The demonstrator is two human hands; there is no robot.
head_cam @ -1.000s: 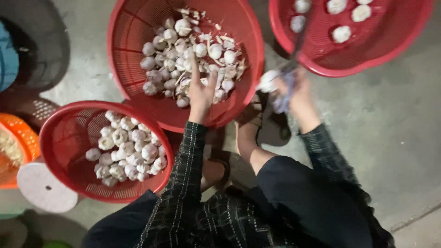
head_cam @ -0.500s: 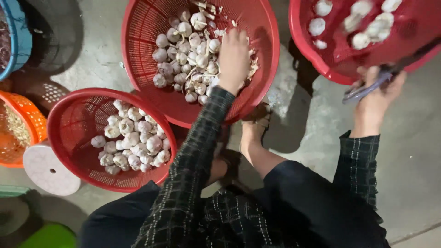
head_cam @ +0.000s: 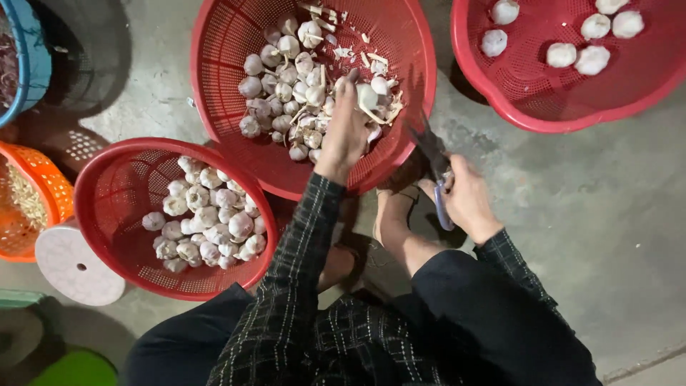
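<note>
**Left hand picks a garlic bulb from the big basket; scissors wait in the right**

The step in hand looks like the pick-up: the left hand (head_cam: 345, 132) reaches into the large red basket (head_cam: 236, 43) and its fingers are curled around a garlic bulb (head_cam: 367, 95) at the near right edge of the heap of garlic (head_cam: 286, 86). The bulb sits at the fingertips, its stalk trailing down past the hand, and it touches or nearly touches the neighbouring bulbs; whether it has lifted clear of them cannot be told.

The right hand (head_cam: 466, 200) is outside the basket, just beside its near rim and above the concrete floor (head_cam: 572, 214). It is closed around the handles of a pair of scissors (head_cam: 434, 171), with the dark blades pointing up toward the basket; whether the blades stand apart cannot be made out.

As a judgement, the next move calls for bringing bulb and blades together, so the bulb has to come out over the rim toward the right hand, held so the stalk is free for the blades.

Other garlic lies apart from both hands: a smaller red basket (head_cam: 107, 186) at the left holds cleaner bulbs, and a third red basket (head_cam: 493, 93) at the upper right holds only a few.
</note>
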